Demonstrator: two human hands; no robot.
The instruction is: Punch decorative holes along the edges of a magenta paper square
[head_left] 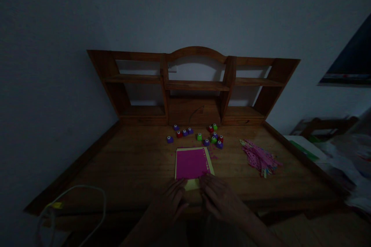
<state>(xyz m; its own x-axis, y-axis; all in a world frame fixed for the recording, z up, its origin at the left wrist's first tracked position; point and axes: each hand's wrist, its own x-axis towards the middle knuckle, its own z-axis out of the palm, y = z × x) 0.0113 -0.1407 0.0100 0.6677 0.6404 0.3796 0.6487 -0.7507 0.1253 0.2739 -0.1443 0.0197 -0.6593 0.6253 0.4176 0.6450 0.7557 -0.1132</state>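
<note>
A sheet of magenta paper (191,163) lies over a slightly larger pale yellow sheet (192,184) near the desk's front edge. Small holes run down the magenta sheet's right margin. My left hand (173,197) rests its fingertips on the near left corner of the sheets, fingers stretched out and thumb apart. At the near right corner, my right hand (218,197) touches the magenta paper with its fingers extended and its thumb lower down. Dim light blurs the fingertips. Just beyond the sheets stand several small craft punches, including a green punch (199,137) and a purple punch (206,142).
Punched paper strips (259,157) are heaped on the right of the wooden desk (136,162). Pink scraps (213,157) lie beside the sheets. A shelf unit (197,85) stands along the back. A white cable (87,186) loops over the front left edge.
</note>
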